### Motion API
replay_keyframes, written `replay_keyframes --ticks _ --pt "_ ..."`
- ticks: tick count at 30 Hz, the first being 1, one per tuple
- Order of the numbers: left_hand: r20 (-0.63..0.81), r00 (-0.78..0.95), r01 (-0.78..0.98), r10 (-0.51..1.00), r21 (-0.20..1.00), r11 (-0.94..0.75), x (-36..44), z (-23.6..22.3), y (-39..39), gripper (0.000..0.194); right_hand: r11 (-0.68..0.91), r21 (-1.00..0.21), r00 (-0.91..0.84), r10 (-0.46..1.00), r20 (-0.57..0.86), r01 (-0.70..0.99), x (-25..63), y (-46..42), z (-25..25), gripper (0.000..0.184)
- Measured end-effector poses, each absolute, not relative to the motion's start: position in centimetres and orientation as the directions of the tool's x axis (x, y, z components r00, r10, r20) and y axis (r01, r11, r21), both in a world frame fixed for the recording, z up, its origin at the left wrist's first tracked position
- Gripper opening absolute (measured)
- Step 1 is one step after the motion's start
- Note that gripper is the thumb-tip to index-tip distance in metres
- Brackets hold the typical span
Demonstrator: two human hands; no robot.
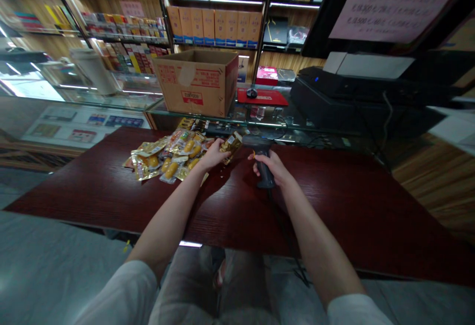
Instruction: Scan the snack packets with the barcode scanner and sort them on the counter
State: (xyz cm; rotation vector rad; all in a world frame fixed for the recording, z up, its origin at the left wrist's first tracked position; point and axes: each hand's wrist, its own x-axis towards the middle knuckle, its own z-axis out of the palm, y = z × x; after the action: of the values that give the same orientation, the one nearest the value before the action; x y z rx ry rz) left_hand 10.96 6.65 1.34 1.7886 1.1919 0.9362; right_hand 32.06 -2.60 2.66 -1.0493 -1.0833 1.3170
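My left hand (pixel 215 156) is closed on a small gold snack packet (pixel 231 146), tilted up with a pale label showing. In my right hand (pixel 273 164) is a dark handheld barcode scanner (pixel 264 169), gripped round its handle, with its head pointing left toward the packet. A gap separates the scanner from the packet. A heap of gold and clear snack packets (pixel 170 154), some with yellow contents showing, lies on the dark red-brown table (pixel 230 206) left of and behind my left hand. The scanner's cable (pixel 278 213) runs down over the table's front edge.
Behind the table, a cardboard box (pixel 196 85) with its top open stands on a glass counter. A computer mouse (pixel 252 93) rests on a red mat (pixel 269 98) beside it. Black equipment (pixel 334 97) and a screen (pixel 319 23) occupy the right. Stocked shelves line the back.
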Motion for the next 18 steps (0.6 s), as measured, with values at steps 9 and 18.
replay_keyframes --ticks 9,18 --pt "0.115 0.341 0.441 0.933 0.857 -0.267 10.2 1.9 6.6 0.031 0.009 -0.981 -0.046 0.999 0.018 -0.195 31.2 -2.9 2.7 0.039" --pt "0.205 0.051 0.845 0.977 0.513 -0.152 8.5 3.2 6.1 0.042 0.028 -0.978 -0.040 0.999 0.037 -0.205 31.3 -3.2 3.4 0.037"
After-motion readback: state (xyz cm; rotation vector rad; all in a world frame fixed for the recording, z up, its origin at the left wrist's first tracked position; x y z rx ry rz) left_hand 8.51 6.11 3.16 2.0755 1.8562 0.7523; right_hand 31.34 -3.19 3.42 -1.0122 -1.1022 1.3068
